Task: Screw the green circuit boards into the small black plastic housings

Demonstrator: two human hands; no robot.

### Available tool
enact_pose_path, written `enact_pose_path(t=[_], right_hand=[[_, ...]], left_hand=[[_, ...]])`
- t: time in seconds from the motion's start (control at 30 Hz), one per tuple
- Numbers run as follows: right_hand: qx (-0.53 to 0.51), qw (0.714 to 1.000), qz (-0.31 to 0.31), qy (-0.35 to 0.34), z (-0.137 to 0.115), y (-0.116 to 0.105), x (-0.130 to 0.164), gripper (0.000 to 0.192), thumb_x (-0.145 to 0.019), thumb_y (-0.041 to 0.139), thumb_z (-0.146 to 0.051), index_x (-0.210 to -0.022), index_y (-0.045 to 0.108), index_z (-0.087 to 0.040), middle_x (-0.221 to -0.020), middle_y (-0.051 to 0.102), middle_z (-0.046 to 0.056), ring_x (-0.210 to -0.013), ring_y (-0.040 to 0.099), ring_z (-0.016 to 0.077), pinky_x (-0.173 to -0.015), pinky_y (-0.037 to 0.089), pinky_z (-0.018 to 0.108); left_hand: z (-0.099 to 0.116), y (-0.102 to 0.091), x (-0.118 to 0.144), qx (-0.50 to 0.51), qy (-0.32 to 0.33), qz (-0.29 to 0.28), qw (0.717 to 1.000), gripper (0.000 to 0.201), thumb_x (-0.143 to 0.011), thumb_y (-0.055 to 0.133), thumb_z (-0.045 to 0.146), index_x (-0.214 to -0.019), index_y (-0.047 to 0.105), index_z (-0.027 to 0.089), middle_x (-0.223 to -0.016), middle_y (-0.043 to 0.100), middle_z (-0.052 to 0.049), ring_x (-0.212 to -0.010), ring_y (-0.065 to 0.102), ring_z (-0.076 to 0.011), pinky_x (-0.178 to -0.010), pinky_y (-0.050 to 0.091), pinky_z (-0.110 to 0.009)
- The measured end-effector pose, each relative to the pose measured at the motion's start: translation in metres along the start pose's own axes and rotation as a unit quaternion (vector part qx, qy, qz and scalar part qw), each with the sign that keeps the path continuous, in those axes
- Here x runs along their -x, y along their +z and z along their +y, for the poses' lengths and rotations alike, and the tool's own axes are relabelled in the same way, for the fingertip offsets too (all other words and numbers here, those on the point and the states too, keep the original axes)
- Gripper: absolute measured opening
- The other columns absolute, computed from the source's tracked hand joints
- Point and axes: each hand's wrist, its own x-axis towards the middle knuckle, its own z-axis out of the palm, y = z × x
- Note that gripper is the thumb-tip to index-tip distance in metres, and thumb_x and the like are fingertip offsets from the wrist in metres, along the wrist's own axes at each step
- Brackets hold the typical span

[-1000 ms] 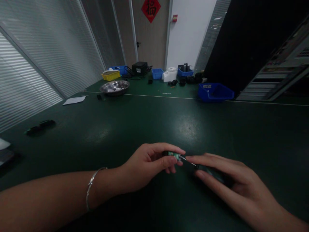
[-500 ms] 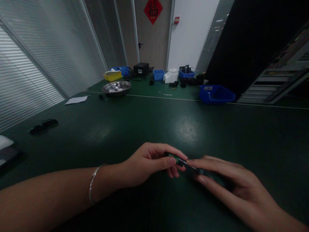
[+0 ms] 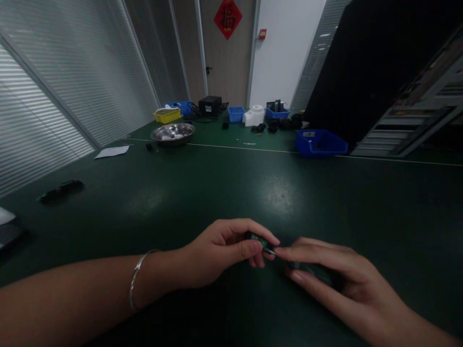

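Note:
My left hand point(image 3: 231, 246) is closed, pinching a small green circuit board point(image 3: 258, 239) with dark parts between thumb and forefinger. Facing it from the right, my right hand point(image 3: 325, 270) grips a screwdriver point(image 3: 311, 271) by its dark handle. The thin metal shaft points left, and its tip meets the near end of the board; whether it sits in a screw is too small to tell. My right forefinger lies along the shaft. Fingers cover much of the board and the handle. Both hands are just above the green table point(image 3: 202, 193).
A steel bowl point(image 3: 172, 134) with small things in it stands far left. An open blue bin point(image 3: 321, 143) is at the far right. Dark parts point(image 3: 61, 191) and white paper point(image 3: 112, 152) lie on the left. Behind are a black box point(image 3: 210, 105) and a yellow tray point(image 3: 167, 115).
The right hand and screwdriver have shifted slightly left, closer to the left hand, and less of the shaft shows. The circuit board has turned slightly. The view has moved a little.

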Motion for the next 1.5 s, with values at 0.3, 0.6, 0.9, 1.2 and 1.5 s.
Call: enact_pose_path(t=[0.3,0.6,0.9,1.2,1.5], right_hand=[[0.036,0.997,0.069,0.013,0.003,0.0007,0.0019,0.035,-0.083,0.067,-0.015,-0.111,0.07,-0.035,-0.104,0.078,0.0,-0.091,0.073,0.0202,-0.064,0.061,0.022],[0.039,0.995,0.089,0.009,0.0026,0.0009,0.0033,0.039,-0.082,0.066,-0.013,-0.112,0.069,-0.038,-0.105,0.077,-0.003,-0.092,0.073,0.0178,-0.066,0.061,0.019],[0.059,0.993,0.098,0.01,0.0042,0.0024,0.0021,0.033,-0.083,0.066,-0.016,-0.109,0.069,-0.036,-0.104,0.078,-0.003,-0.09,0.073,0.0176,-0.064,0.06,0.02],[0.066,0.994,0.083,0.028,0.0034,0.0024,0.002,0.028,-0.085,0.063,-0.019,-0.109,0.07,-0.031,-0.104,0.077,0.001,-0.093,0.072,0.0209,-0.063,0.061,0.024],[0.058,0.995,0.069,0.033,-0.0014,0.0018,0.0007,0.029,-0.085,0.064,-0.019,-0.109,0.071,-0.032,-0.092,0.078,0.001,-0.09,0.073,0.0225,-0.062,0.06,0.026]], left_hand=[[0.0,0.003,-0.0022,0.028,0.056,0.064,0.996,0.014,-0.088,0.058,0.009,-0.099,0.053,0.017,-0.118,0.059,-0.008,-0.107,0.06,-0.0188,-0.096,0.043,-0.039],[-0.0005,0.0027,-0.0004,-0.019,0.023,0.07,0.997,0.029,-0.086,0.063,0.011,-0.112,0.053,0.019,-0.103,0.064,-0.003,-0.098,0.059,-0.0138,-0.089,0.043,-0.03],[0.0051,0.0019,0.0026,-0.21,0.053,0.081,0.973,0.028,-0.094,0.051,0.026,-0.119,0.063,0.02,-0.097,0.057,-0.004,-0.085,0.054,-0.0139,-0.076,0.043,-0.027],[0.0016,0.0036,0.0025,-0.161,0.022,0.096,0.982,0.027,-0.091,0.057,0.024,-0.117,0.063,0.021,-0.089,0.06,-0.002,-0.078,0.055,-0.0115,-0.073,0.045,-0.025],[0.0035,0.0026,0.0013,-0.143,0.006,0.077,0.987,0.026,-0.09,0.058,0.025,-0.114,0.065,0.018,-0.088,0.063,-0.004,-0.078,0.058,-0.0135,-0.074,0.047,-0.027]])
